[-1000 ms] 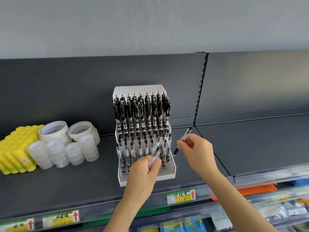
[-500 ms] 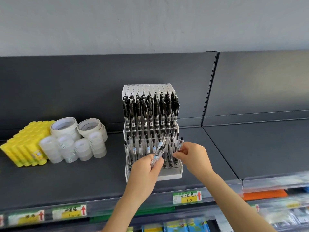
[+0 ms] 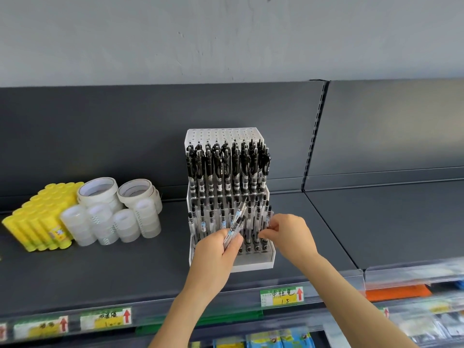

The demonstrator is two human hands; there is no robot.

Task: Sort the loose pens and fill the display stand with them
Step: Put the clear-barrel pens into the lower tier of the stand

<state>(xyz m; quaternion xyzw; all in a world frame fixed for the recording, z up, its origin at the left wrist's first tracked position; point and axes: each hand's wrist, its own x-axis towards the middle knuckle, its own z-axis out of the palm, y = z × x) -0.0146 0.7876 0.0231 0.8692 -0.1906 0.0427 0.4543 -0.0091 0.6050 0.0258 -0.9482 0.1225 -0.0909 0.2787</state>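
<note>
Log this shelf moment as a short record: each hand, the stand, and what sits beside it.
left hand: grips a bunch of loose pens in front of the display stand
right hand: pinches a single pen at the stand's lower right rows
stand: white, tiered, upper row filled with black-topped pens
beside it: tape rolls and yellow glue sticks, to its left on the shelf

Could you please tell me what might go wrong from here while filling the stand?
1. The left hand grips a loose bundle of clear plastic pens close over the white perforated display stand; one could slip or knock standing pens.
2. The right hand, pinching one clear pen, might miss its hole.
</note>
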